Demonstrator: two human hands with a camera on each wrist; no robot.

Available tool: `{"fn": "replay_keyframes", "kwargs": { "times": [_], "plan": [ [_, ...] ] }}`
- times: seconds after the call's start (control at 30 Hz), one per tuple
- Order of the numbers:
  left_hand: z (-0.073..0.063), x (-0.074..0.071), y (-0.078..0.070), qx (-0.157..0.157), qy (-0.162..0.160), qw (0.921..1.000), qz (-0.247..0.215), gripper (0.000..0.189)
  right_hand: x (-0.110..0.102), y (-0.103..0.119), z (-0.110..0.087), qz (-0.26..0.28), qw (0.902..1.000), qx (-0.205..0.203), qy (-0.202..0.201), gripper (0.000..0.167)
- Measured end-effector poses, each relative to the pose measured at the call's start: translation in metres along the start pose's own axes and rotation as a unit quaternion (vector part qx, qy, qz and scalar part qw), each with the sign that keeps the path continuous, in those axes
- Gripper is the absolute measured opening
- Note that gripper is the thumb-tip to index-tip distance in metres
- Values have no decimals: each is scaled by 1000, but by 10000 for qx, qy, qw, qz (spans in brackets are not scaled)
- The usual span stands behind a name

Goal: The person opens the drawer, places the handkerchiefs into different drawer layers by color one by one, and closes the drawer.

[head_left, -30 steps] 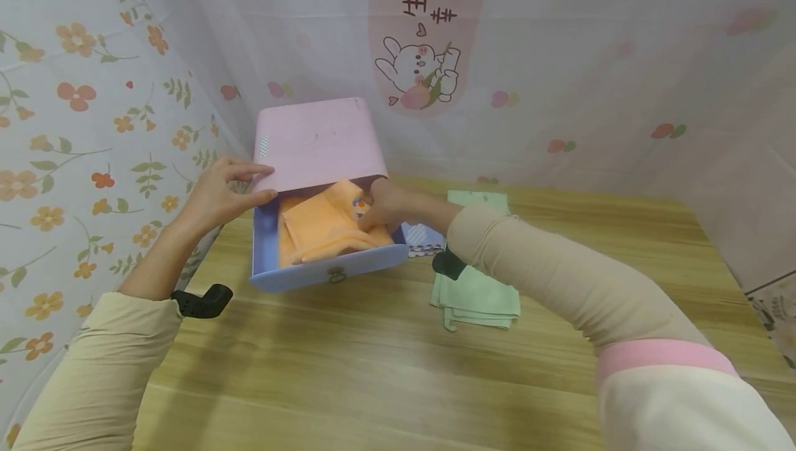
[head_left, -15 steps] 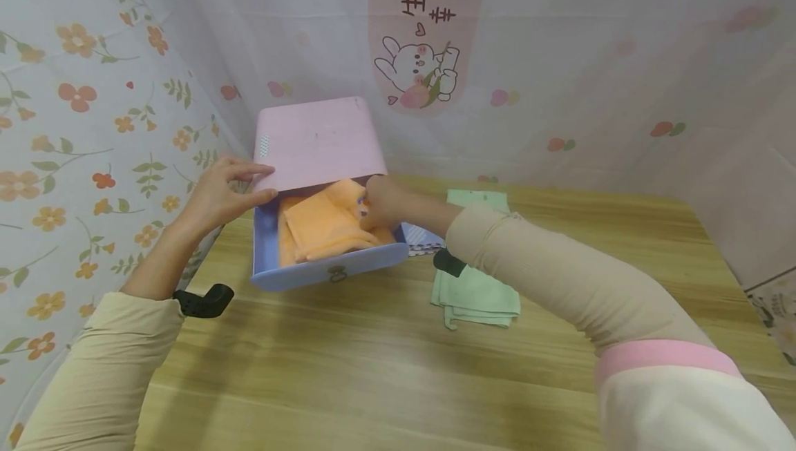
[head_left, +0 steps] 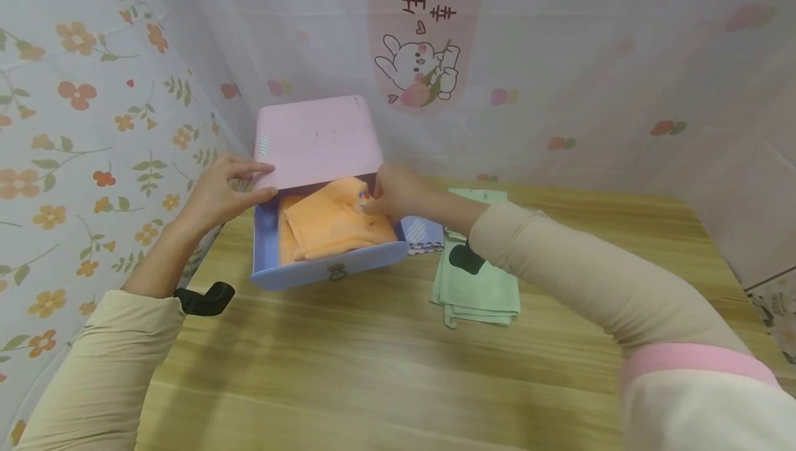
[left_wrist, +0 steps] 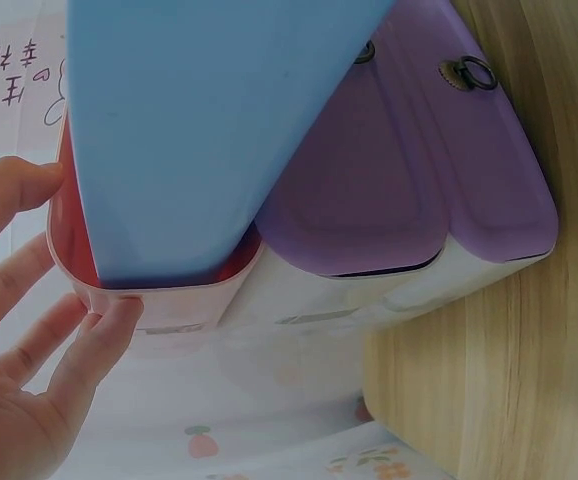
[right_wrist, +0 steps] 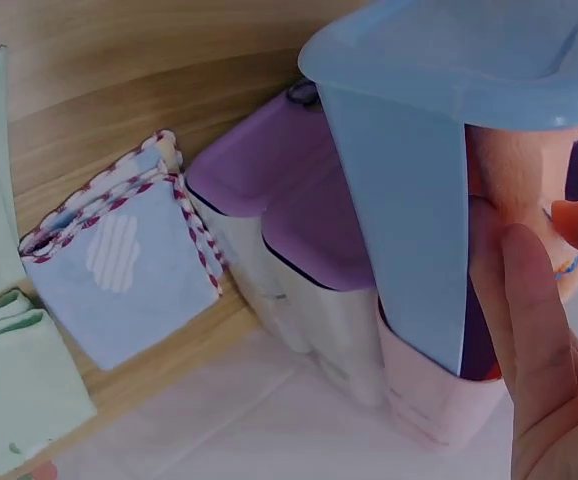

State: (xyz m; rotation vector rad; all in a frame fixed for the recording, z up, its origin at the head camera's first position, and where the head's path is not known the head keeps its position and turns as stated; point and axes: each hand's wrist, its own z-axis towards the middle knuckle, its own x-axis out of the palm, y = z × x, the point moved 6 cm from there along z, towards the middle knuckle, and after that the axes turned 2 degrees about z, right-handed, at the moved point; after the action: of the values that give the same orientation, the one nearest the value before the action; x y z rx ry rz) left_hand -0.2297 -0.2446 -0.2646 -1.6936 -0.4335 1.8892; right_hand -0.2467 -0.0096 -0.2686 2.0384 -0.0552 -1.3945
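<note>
A pink-topped drawer unit (head_left: 317, 144) stands at the back left of the table. Its blue drawer (head_left: 329, 273) is pulled out, with a folded orange towel (head_left: 326, 223) inside. My left hand (head_left: 214, 192) rests on the unit's front left corner; in the left wrist view, its fingers touch the pink casing (left_wrist: 154, 308). My right hand (head_left: 401, 192) reaches into the drawer's right side, thumb on the towel near a small print. The right wrist view shows its fingers (right_wrist: 537, 310) straight beside the drawer wall, thumb apart. The deeper fingertips are partly hidden.
Two purple drawers (left_wrist: 364, 190) sit below the open one. Right of the unit lie a folded light-blue cloth with a braided edge (right_wrist: 134, 285) and folded green cloths (head_left: 475, 295). Printed curtains (head_left: 560, 78) hang behind and at the left.
My right hand has moved slightly right and back, and its thumb shows more plainly over the towel. The towel's right part lies flatter. My left hand has stayed in place.
</note>
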Motion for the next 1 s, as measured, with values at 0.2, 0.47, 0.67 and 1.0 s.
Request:
{"fn": "replay_keyframes", "kwargs": {
  "times": [0.2, 0.47, 0.67, 1.0],
  "plan": [
    [1, 0, 1, -32, 4, 10000, -62, 46, -6, -7, -4, 702, 9974, 185, -24, 21],
    [1, 0, 2, -71, -7, 10000, -52, 46, -11, -14, -8, 1355, 9905, 10, -220, 20],
    [1, 0, 2, -143, 1, 9999, -69, 46, -19, -19, -14, 1693, 9841, -153, -517, 18],
    [0, 1, 1, -102, 0, 9999, -74, 46, -27, -26, -33, 2808, 9526, -511, -1056, 17]
  ]
}}
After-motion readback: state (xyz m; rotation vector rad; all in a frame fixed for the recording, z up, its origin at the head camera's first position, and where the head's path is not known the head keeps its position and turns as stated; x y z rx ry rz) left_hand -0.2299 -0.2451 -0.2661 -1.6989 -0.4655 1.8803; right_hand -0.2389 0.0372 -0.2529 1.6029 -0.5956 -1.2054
